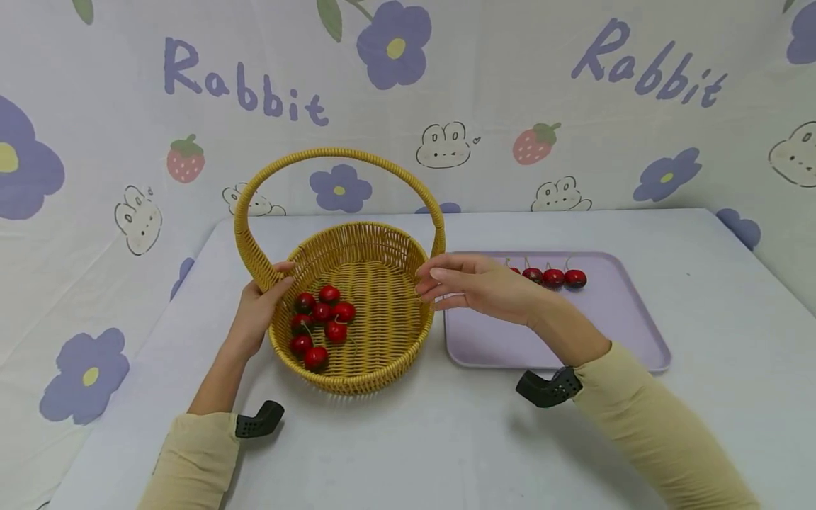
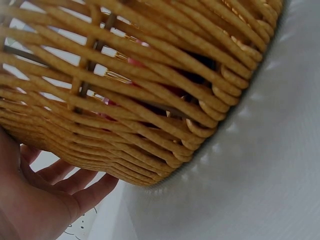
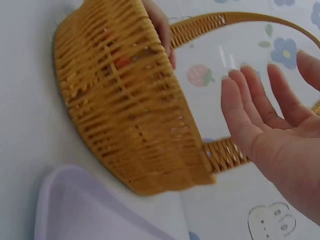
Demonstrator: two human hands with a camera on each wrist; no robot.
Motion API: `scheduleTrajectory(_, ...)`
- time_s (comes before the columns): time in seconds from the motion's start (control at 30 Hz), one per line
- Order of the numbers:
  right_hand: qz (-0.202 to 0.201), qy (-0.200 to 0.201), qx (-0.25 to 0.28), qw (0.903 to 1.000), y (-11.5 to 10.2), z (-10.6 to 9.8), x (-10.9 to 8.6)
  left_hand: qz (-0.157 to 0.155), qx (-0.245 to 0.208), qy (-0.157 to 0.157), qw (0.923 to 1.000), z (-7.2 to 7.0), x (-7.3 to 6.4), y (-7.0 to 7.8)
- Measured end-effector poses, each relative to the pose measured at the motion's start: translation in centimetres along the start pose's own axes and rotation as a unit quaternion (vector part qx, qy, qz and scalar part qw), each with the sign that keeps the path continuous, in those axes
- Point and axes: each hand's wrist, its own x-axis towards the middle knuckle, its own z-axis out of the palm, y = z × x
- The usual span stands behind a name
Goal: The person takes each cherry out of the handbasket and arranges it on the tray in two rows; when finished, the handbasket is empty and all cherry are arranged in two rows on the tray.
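Note:
A yellow woven basket (image 1: 389,354) with a tall arched handle (image 1: 341,152) stands on the table, several red cherries (image 1: 336,331) gathered at the left of its floor. My left hand (image 1: 255,312) grips the basket's left rim near the handle's foot, thumb over the edge; in the left wrist view, the left hand's fingers (image 2: 95,192) lie along the outer weave. At the right rim hovers my right hand (image 1: 481,287), its fingers loosely extended with nothing between them. The right wrist view shows the right hand (image 3: 280,135) beside the handle, palm turned toward the basket (image 3: 125,100).
Right of the basket lies a lilac tray (image 1: 561,347), with several stemmed cherries (image 1: 553,278) lined up near its far edge, partly hidden by my right hand. A white cloth (image 1: 497,92) printed with flowers and rabbits hangs behind the white table (image 1: 408,453).

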Motion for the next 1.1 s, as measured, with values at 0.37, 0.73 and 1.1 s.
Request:
scheduleTrajectory(0.37,-0.015,0.051,0.006,0.9986,0.3,4.4,3.6,-0.005,0.002,0.004,1.0000,0.1,0.0,0.1)
scheduleTrajectory(0.73,0.002,0.105,-0.005,0.9945,1.5,7.7,6.8,-0.006,0.001,0.004,1.0000,0.1,0.1,-0.1)
scheduleTrajectory(1.1,0.071,0.109,-0.005,0.9915,3.1,10.2,8.6,-0.007,0.005,0.007,0.9999,0.1,0.1,-0.1)
